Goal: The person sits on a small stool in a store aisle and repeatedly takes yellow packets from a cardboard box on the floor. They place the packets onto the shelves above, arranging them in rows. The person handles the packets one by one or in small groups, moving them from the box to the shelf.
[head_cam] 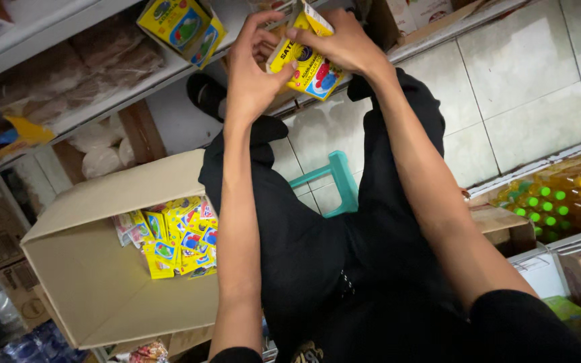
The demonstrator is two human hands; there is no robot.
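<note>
Both hands are gripping one small yellow cardboard packet [306,59] with red and blue print, up near the front edge of the white shelf [169,70]. The left hand [253,70] is clasping its lower side, and the right hand [344,42] is pinching its top. Below, an open brown cardboard box [95,282] is holding more yellow packets [176,235] along its upper right edge, beside the teal plastic stool [334,181].

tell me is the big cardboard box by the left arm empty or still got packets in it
Not empty: the open cardboard box holds a pile of yellow packets at one end.
</note>
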